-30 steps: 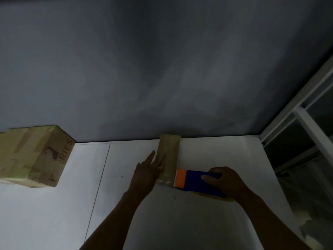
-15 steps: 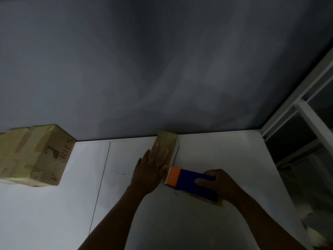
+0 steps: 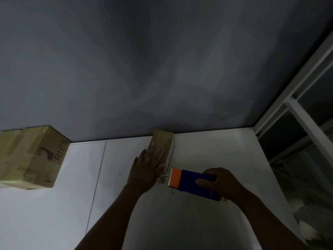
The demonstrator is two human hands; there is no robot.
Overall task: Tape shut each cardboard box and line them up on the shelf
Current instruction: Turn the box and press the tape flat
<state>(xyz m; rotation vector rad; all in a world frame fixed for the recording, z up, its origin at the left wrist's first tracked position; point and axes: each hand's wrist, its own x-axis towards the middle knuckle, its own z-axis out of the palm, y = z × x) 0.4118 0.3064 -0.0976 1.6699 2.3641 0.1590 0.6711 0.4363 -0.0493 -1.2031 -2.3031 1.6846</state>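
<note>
Head view: the left hand (image 3: pixel 146 168) lies spread flat on the small tape-wrapped brown cardboard box (image 3: pixel 162 144) at the back of the white shelf (image 3: pixel 207 150). The right hand (image 3: pixel 220 184) grips a blue-and-orange tape dispenser (image 3: pixel 191 183). Best press firmly along the tape, smoothing outward while the dispenser pulls away.

At nine o'clock the large taped box (image 3: pixel 30 157) runs off the frame's left edge, its print cut to "RIES". The left hand (image 3: pixel 146 170) covers the near end of the small box (image 3: pixel 162 145). The right hand (image 3: pixel 220 184) hides the blue dispenser's (image 3: pixel 194 183) rear. At four o'clock, pale shapes (image 3: pixel 304 230) blur beyond telling.
</note>
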